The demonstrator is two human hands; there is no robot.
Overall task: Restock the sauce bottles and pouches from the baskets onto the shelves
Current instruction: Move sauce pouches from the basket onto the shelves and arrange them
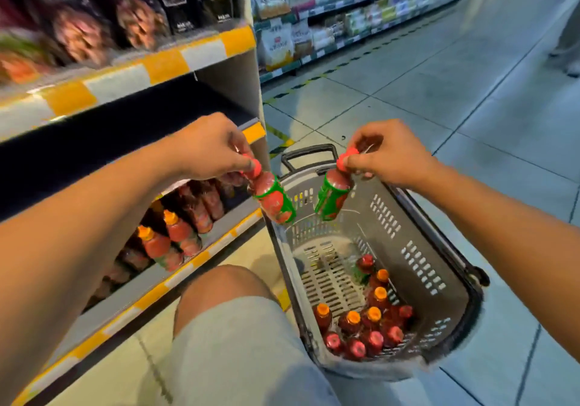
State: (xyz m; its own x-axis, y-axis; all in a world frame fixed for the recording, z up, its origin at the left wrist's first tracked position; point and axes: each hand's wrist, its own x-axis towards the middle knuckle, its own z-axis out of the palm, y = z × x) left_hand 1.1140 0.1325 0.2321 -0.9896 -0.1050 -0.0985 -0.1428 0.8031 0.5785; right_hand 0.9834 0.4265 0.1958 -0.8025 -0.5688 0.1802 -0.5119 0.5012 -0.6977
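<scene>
Two small sauce bottles with red caps and green-trimmed labels hang near the centre of the frame, above the far rim of a grey basket (417,248). The left bottle (272,200) is pinched at its cap by the left hand (207,146), fingers curled round the top, and it tilts with its base toward the right. The right bottle (333,194) is pinched the same way at its cap by the right hand (392,154) and leans with its base down and to the left. The two bottles are near each other but apart.

In the basket's near end, at lower centre-right, lie more bottles (365,324), some with orange caps and some with red. At lower left, the bottom shelf (175,267) holds rows of similar bottles. Above it, dark pouches (138,19) stand on a higher shelf at upper left. The person's bare knee (226,289) shows at bottom centre.
</scene>
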